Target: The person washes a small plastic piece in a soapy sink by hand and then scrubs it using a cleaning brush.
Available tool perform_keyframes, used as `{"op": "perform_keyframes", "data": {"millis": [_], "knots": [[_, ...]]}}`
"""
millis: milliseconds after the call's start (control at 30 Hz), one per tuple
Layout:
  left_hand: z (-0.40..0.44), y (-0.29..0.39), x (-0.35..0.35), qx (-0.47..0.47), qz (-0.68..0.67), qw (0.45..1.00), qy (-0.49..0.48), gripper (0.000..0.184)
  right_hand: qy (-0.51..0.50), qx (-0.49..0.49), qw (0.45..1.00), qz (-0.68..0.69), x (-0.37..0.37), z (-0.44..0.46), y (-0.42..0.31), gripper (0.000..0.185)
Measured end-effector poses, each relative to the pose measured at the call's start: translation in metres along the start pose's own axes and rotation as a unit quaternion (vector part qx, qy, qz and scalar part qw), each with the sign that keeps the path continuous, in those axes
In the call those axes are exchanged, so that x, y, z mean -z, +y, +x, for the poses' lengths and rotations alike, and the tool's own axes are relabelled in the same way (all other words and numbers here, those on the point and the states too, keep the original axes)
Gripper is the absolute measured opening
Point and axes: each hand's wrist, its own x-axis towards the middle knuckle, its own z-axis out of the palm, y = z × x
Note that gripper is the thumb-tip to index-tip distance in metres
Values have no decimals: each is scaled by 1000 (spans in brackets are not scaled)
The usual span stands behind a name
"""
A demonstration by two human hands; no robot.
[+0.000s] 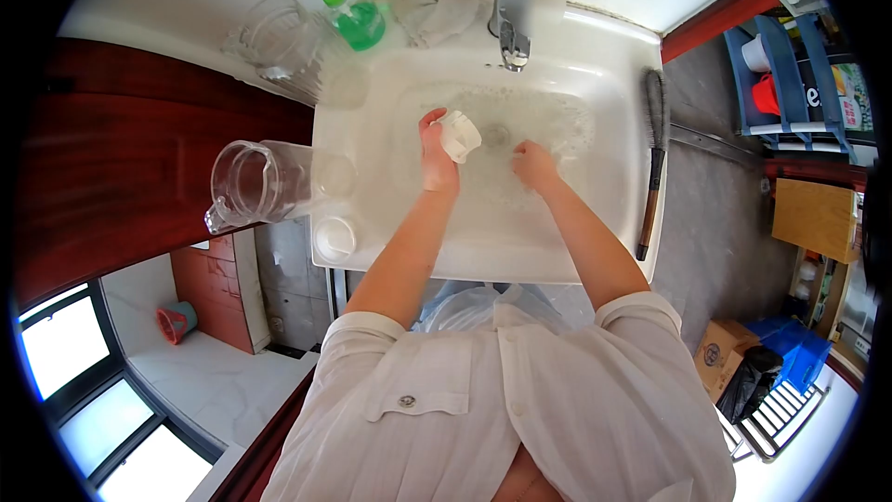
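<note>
My left hand (437, 153) is wrapped round a small white cup-like object (459, 137), tilted over the basin. To its right, my right hand (534, 167) is closed near the drain (498, 137); what it holds, if anything, is too small to tell. Both hands are inside the white sink (595, 256), where cloudy, foamy water (562, 125) covers the bottom. A chrome faucet (512, 14) stands behind the drain.
Clear pitchers (249, 181) (279, 37) stand at the left, with a white cup (334, 239) on the sink's corner. Behind are a green soap bottle (360, 26) and a cloth (437, 14). A long-handled brush (652, 167) lies along the right rim.
</note>
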Motion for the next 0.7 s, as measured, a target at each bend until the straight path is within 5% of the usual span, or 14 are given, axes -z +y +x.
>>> {"op": "perform_keyframes", "data": {"millis": [33,67,100,167,400,500,700], "knots": [[0,-1,-1,-16,-3,1000,9,35,-53,-86,966,239,4,-3,-3,17],[1,-1,-2,-31,-7,999,19,36,-104,-166,866,461,8,-8,-5,17],[1,-1,-2,-31,-8,999,21,36,-106,-166,866,460,17,-19,-13,17],[3,-4,-3,-58,25,997,37,37,-79,-116,678,721,34,-44,-33,21],[-14,-7,-32,4,49,996,74,37,-97,-124,703,693,44,-46,-57,24],[-4,-7,-12,-26,57,998,-8,42,-74,-137,705,692,49,-35,-40,25],[-7,33,-19,211,-34,972,-94,43,-113,93,826,544,85,-14,-22,20]]}}
